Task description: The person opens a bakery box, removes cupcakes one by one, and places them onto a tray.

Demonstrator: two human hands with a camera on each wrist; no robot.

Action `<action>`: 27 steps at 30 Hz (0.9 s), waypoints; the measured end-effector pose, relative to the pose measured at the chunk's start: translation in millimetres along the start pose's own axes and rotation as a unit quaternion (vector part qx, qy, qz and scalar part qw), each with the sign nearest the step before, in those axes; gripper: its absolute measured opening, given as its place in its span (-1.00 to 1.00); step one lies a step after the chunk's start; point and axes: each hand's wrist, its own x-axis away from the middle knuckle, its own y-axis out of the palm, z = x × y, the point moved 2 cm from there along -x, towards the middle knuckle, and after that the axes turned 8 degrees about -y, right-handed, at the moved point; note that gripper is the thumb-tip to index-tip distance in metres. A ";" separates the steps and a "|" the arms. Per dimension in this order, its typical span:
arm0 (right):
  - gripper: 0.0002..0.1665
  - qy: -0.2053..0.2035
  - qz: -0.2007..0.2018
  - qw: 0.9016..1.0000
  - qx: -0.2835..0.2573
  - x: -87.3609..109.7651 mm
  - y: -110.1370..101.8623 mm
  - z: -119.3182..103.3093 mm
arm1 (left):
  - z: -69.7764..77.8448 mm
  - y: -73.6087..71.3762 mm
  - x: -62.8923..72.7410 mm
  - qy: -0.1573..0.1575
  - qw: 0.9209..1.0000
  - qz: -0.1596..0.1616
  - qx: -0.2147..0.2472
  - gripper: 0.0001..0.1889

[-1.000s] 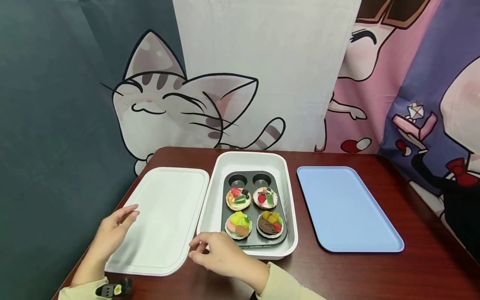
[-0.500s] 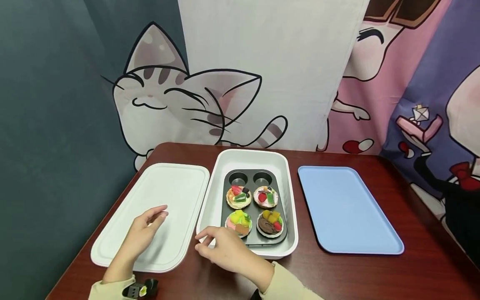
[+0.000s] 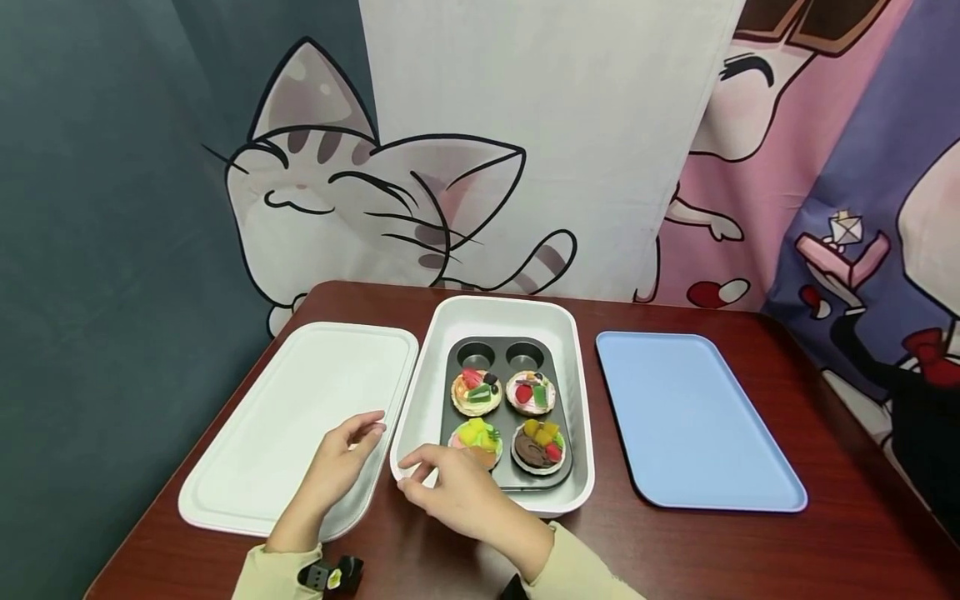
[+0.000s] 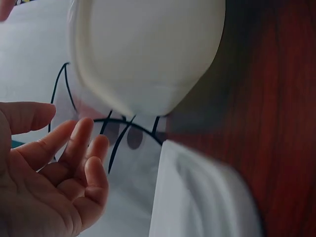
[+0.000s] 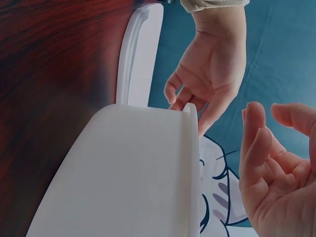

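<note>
My left hand [image 3: 337, 467] hovers over the right edge of the white tray [image 3: 255, 450], fingers loosely bent and nothing in them; the left wrist view shows its palm [image 4: 44, 197] bare. My right hand [image 3: 465, 492] is above the near left corner of the deep white bin [image 3: 581, 417], thumb and forefinger apart with nothing between. In the bin lies a dark muffin pan [image 3: 501, 367]. Its cups hold several toy tarts: a strawberry-topped one [image 3: 477, 393], a pink-cream one [image 3: 531, 393], a chocolate one [image 3: 538, 448] and a yellow-fruit one [image 3: 477, 435], partly hidden behind the right hand.
To the right of the bin a light blue tray [image 3: 697, 425] lies on the dark red wooden table [image 3: 600, 550]. The two far cups of the pan [image 3: 524, 357] hold no tart. A cartoon-printed curtain [image 3: 585, 150] hangs behind the table.
My left hand has moved right across the white tray toward the bin. The right hand has shifted slightly right, overlapping more of the yellow-fruit tart. The view has tilted a little.
</note>
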 end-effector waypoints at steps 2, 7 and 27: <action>-0.80 0.007 0.007 1.000 0.010 0.3 -1.5 1.2 | 0.2 5.2 0.5 -0.002 1.000 -0.004 -0.002 -0.70; -0.81 0.013 0.020 0.999 0.038 1.1 -5.3 1.7 | 0.8 14.7 3.0 -0.004 1.000 -0.006 -0.004 -0.71; -0.79 0.039 0.119 0.992 -0.030 6.3 -49.4 28.6 | 1.7 27.3 10.7 -0.022 0.999 0.020 0.040 -0.65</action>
